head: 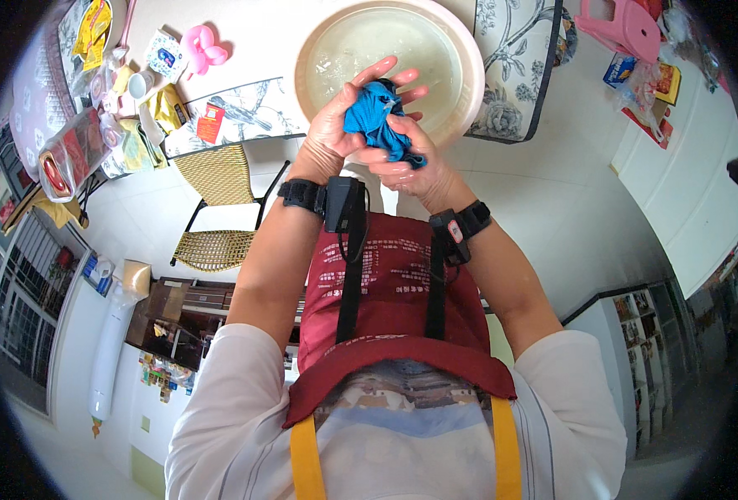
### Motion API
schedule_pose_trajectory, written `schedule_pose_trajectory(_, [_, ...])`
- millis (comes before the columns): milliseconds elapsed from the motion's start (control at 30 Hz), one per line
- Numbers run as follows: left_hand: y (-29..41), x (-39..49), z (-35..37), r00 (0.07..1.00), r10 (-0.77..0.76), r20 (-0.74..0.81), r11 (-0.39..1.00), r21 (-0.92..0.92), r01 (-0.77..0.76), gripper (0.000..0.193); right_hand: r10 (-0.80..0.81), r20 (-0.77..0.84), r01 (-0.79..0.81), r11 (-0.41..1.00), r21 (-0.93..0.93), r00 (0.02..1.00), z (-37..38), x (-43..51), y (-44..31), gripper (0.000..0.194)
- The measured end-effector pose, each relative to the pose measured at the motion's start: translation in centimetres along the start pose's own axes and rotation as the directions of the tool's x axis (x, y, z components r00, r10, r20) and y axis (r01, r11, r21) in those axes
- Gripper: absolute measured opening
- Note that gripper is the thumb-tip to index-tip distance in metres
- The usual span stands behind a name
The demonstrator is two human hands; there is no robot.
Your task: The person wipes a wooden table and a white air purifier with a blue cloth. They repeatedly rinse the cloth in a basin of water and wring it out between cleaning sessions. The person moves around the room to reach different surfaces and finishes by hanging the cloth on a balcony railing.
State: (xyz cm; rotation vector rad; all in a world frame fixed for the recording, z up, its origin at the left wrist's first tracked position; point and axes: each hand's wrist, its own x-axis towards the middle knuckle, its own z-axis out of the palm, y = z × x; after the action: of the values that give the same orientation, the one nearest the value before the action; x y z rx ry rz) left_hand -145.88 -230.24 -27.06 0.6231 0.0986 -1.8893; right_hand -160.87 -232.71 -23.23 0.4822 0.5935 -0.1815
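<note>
A bunched blue cloth point(375, 119), apparently wet, is between my two hands over the near part of a basin. My left hand point(331, 122) cups the cloth from the left and behind, its fingers spread past the far side. From the right, my right hand point(428, 172) grips the lower part, with the thumb pressed on top and the fingers curled under. Wet skin shines on both hands. Cloudy water with a few bubbles lies in the round pale pink basin point(474, 69). What the folds of the cloth enclose is hidden.
The basin stands on a table with a floral cover point(506, 94). To the left are a red packet point(210, 123), a tissue pack point(166, 56), a pink balloon point(203, 51) and a white cup point(140, 84). A woven chair point(212, 175) stands nearby; a pink stool point(622, 28) is at the right.
</note>
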Motion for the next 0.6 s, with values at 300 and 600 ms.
schedule_pose_trajectory(300, [3.4, -0.8, 5.2, 0.982, -0.165, -0.095, 0.93, 0.315, 0.187, 0.036, 0.108, 0.002, -0.102, 0.937, -0.334, 0.994, 2.9, -2.3, 0.1, 0.022])
schedule_pose_trajectory(600, [2.7, -0.2, 8.4, 0.968, -0.052, -0.246, 0.614, 0.756, 0.226, 0.025, -0.322, -0.286, -0.015, 0.641, -0.768, 0.902, 3.8, -1.8, 2.3, 0.016])
